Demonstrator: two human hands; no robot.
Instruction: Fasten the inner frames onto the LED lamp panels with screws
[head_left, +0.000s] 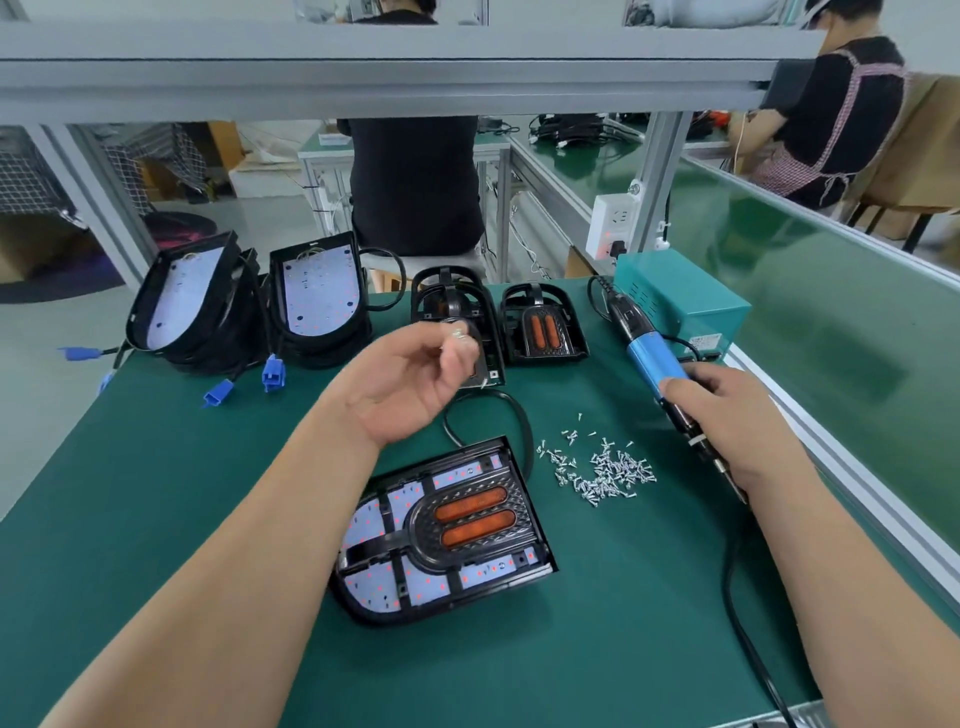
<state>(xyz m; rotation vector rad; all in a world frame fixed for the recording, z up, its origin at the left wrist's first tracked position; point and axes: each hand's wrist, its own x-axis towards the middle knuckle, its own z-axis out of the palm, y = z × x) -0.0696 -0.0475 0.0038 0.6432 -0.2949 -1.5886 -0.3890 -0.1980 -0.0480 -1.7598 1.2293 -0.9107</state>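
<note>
- Green bench, assembly hall; other workers seated beyond.
- Panel laid mid-bench, frame seated in it; screw pile just beside, on the right.
- Left grip held above panel, few screws pinched at fingertips.
- Right grip clenched round driver, bit well apart from panel.
- Risk: screws could be dropped from the loose pinch; frame could be shifted if driven off-square.
</note>
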